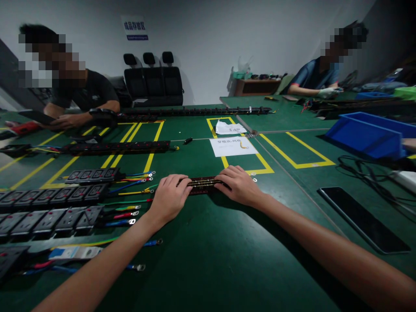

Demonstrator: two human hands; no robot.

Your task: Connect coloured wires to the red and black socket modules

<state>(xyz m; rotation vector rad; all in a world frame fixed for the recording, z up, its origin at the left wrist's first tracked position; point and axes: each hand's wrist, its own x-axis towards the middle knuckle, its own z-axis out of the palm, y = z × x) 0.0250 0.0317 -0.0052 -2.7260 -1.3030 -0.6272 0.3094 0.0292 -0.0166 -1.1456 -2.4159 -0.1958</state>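
A short dark strip with brass-coloured rails [202, 185] lies on the green table in front of me; it looks like the underside of a socket strip. My left hand [169, 195] grips its left end, fingers curled over the top. At the other end, my right hand [239, 185] is closed round it the same way. Small ring terminals [254, 179] stick out just beyond my right fingers. Left of my left hand lie several black socket strips [53, 198], their coloured wires ending in ring terminals [138, 212]. My palms hide both ends of the strip.
A phone [362, 219], black cables [364, 173] and a blue bin [367, 134] are on the right. Paper labels [232, 147] lie ahead beside yellow tape rectangles. Long black strips [120, 147] lie further off. One person [87, 93] sits far left, another [312, 78] far right.
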